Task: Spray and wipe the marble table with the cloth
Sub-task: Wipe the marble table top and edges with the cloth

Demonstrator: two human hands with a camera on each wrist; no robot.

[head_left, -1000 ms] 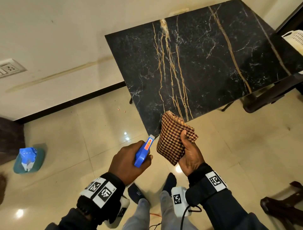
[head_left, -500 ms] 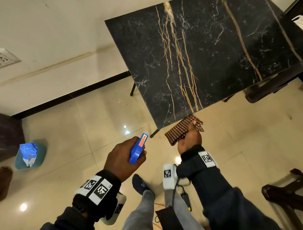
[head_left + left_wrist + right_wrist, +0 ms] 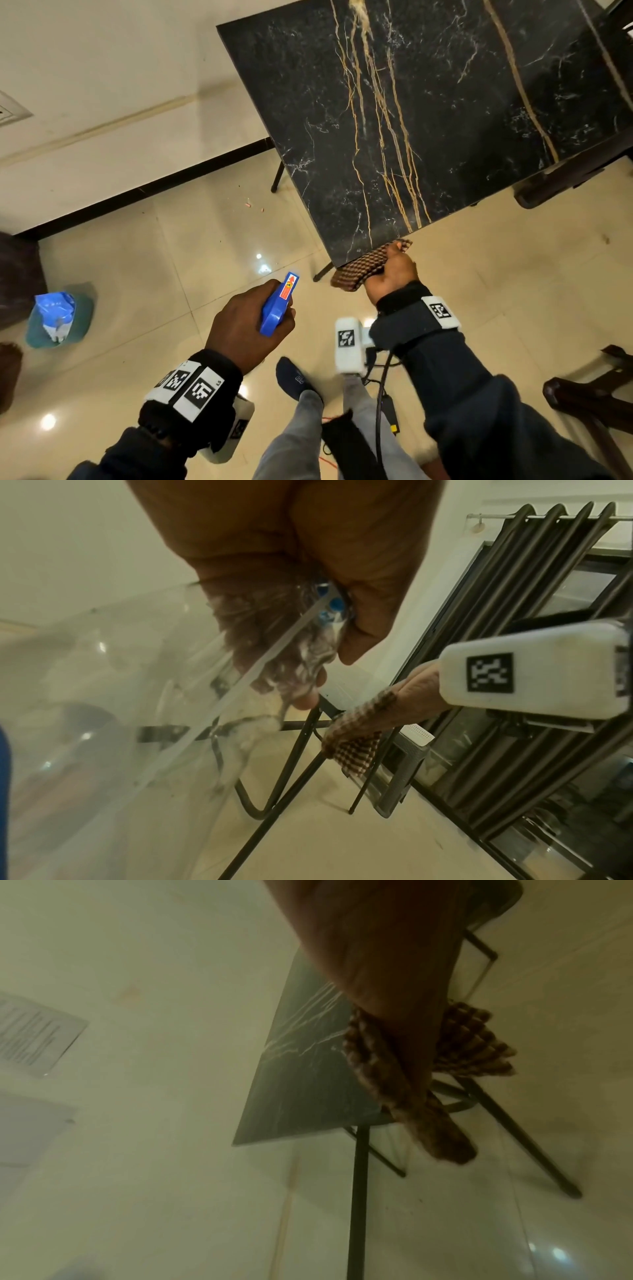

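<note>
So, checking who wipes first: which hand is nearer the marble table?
Right. The right hand, gripping the cloth, is at the marble table edge; the left hand hangs back.

Desk (image 3: 445, 120), black marble top: 1. Checked cloth (image 3: 359, 274): 1. Spray bottle (image 3: 279, 305), blue head: 1. Hands: 2, left hand (image 3: 246, 325) and right hand (image 3: 394, 274). Wrist bands with square markers: 2. Teal bin (image 3: 60, 322) with blue bag: 1. Dark wooden furniture pieces at right edge: perhaps 2.
</note>
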